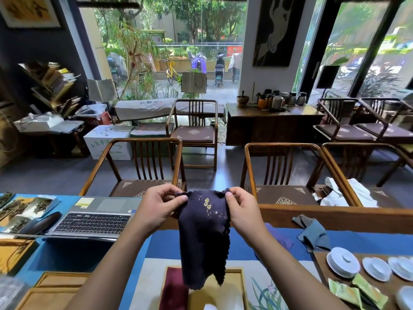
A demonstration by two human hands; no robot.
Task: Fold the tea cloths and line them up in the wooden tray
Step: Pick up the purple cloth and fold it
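A dark navy tea cloth [204, 238] with small yellow embroidered flowers hangs in the air above the table. My left hand [159, 205] pinches its top left corner and my right hand [242, 208] pinches its top right corner. The cloth's lower end dangles over the wooden tray [243, 287] at the bottom centre. A folded dark red cloth [173, 287] lies in the tray's left side. Something white [212, 306] shows at the tray's bottom edge. A crumpled blue-grey cloth [314, 234] and a purple cloth [282, 239] lie on the table to the right.
An open laptop [93, 220] sits at the left, with tea leaf packets [24, 209] beyond it. White lidded cups and saucers [343, 261] and green sachets [355, 291] lie at the right. Wooden chairs [143, 166] stand across the table.
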